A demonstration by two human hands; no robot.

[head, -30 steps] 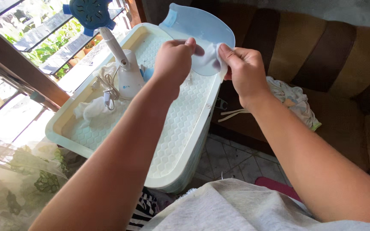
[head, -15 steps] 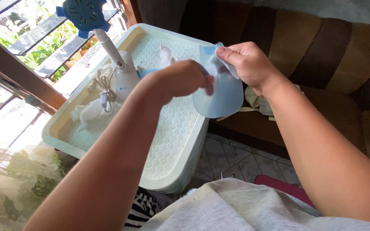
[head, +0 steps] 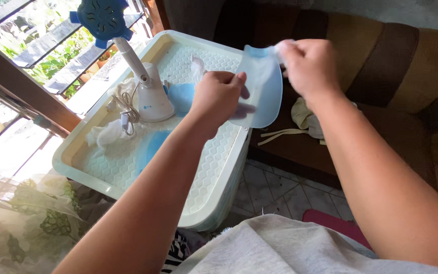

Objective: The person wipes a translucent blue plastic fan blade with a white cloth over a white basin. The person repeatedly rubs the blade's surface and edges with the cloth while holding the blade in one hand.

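Observation:
My left hand (head: 219, 99) and my right hand (head: 307, 63) together hold a thin, pale blue, rounded plastic piece (head: 262, 91) upright over the far right side of a cream tray (head: 214, 203) with a honeycomb floor. The left hand pinches its lower left edge. The right hand grips its top corner along with a small white cloth (head: 283, 46). A second blue piece (head: 148, 147) lies flat in the tray under my left forearm, and a third blue piece (head: 181, 96) lies beside a small fan's base.
A small white fan (head: 148, 96) with a blue head (head: 102, 18) and coiled cord stands in the tray, near a white cloth (head: 110, 133). A brown striped sofa (head: 391, 61) with cloths (head: 305, 116) lies right. A window (head: 36, 50) is at left; tiled floor (head: 275, 190) below.
The blue piece has been turned from hanging low to upright and raised. My right hand has moved up and right, and my left hand now pinches the lower edge.

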